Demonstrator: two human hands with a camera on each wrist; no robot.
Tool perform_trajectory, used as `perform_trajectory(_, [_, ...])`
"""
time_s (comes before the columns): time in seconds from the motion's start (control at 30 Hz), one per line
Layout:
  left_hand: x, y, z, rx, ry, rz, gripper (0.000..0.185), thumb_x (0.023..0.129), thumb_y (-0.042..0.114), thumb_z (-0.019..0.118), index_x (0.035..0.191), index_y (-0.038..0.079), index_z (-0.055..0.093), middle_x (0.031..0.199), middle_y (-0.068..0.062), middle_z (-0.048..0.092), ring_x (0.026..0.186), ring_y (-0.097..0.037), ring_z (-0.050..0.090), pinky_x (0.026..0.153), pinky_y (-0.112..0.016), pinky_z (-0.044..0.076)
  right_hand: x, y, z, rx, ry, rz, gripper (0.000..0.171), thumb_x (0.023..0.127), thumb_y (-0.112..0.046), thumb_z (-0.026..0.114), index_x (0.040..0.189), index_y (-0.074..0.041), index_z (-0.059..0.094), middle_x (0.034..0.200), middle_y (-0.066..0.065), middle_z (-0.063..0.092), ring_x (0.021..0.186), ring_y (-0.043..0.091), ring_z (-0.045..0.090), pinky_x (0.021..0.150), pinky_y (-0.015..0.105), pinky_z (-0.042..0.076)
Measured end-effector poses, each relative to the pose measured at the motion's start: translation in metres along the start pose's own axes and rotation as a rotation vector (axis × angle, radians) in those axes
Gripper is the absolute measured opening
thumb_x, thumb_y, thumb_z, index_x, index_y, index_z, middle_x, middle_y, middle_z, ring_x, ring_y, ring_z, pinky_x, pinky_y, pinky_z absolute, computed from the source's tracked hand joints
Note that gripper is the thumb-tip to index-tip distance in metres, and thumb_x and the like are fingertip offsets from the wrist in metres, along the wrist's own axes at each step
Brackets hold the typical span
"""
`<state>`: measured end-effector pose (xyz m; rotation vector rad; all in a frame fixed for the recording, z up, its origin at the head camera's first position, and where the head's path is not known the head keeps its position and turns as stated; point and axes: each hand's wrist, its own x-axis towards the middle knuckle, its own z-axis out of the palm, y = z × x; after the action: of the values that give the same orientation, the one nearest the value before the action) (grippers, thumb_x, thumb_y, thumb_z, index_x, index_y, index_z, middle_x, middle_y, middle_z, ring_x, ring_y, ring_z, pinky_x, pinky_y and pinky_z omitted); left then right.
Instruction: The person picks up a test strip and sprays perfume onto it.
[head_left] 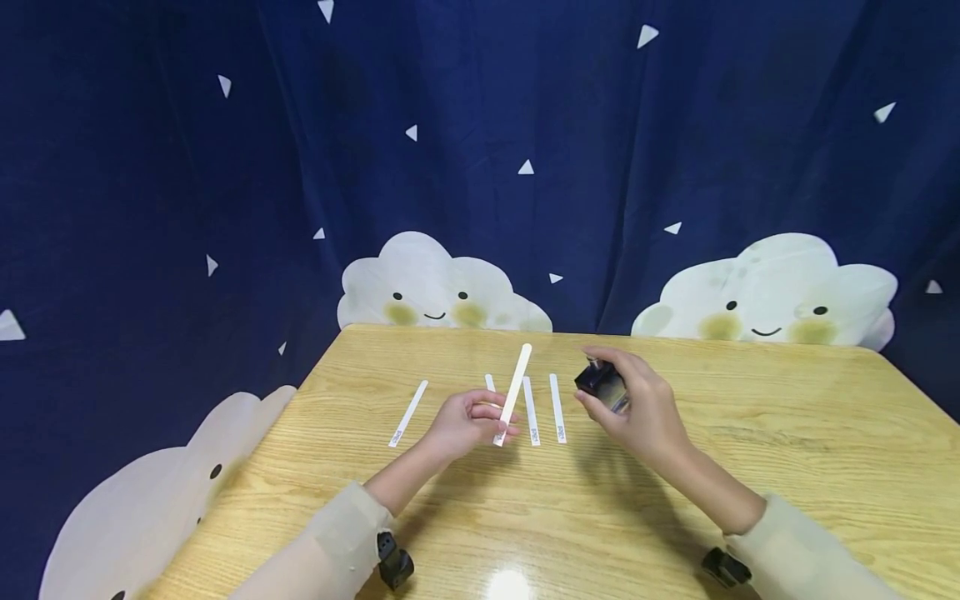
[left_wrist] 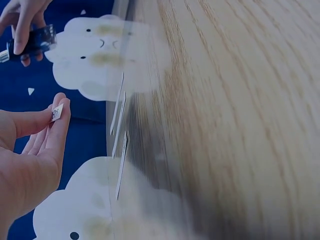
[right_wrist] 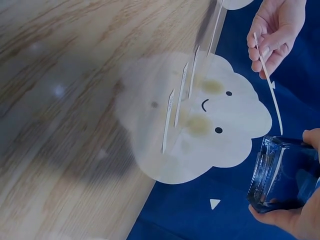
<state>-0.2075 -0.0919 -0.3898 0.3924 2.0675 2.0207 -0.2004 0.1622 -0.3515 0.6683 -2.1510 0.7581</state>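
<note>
My left hand (head_left: 491, 419) pinches the lower end of a white paper strip (head_left: 517, 387) between thumb and fingers; the strip tilts up and away over the wooden table (head_left: 750, 467). In the left wrist view the left hand (left_wrist: 56, 107) shows only the strip's printed end (left_wrist: 56, 113). My right hand (head_left: 609, 385) grips a small dark glass bottle (head_left: 600, 384) just right of the strip's top, a short gap apart. The right wrist view shows the bottle (right_wrist: 278, 172) in the right hand (right_wrist: 295, 210), with the strip (right_wrist: 268, 82) above it.
Several more white strips lie flat on the table: one at the left (head_left: 408, 412), two side by side between the hands (head_left: 530, 410) (head_left: 557, 407). A dark blue curtain with white clouds (head_left: 435, 287) hangs behind and around the table.
</note>
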Motion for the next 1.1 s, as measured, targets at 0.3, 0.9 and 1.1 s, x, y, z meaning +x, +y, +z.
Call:
perform_trajectory(0.3, [-0.006,0.007,-0.010,0.003,0.061,-0.087,0.036,0.087,-0.010,0.059,0.122,-0.010,0.051,0.115,-0.036,0.062,0.098,-0.038,0.069,0.091,-0.048,0.057,0.000,-0.001,-0.010,-0.002,0.009,0.011,0.059,0.070,-0.018,0.084,0.124,-0.012,0.061,0.112,0.009,0.068,0.103,0.022,0.065,0.078,0.031,0.053])
perform_trajectory(0.9, [-0.002,-0.009,-0.048,0.010,0.227,-0.202,0.036,0.085,-0.014,0.059,0.121,-0.011,0.051,0.113,-0.033,0.065,0.096,-0.034,0.072,0.090,-0.046,0.059,-0.001,0.001,-0.014,0.014,-0.022,0.057,0.064,0.074,-0.014,0.082,0.133,-0.015,0.055,0.125,0.009,0.064,0.113,0.024,0.062,0.087,0.040,0.052])
perform_trajectory(1.1, [-0.003,-0.007,-0.052,0.042,0.286,-0.237,0.035,0.085,-0.014,0.059,0.119,-0.011,0.053,0.114,-0.033,0.064,0.093,-0.033,0.072,0.086,-0.041,0.061,-0.002,0.002,-0.014,0.018,-0.025,0.055,0.066,0.073,-0.016,0.082,0.133,-0.016,0.055,0.127,0.008,0.064,0.113,0.024,0.062,0.088,0.038,0.052])
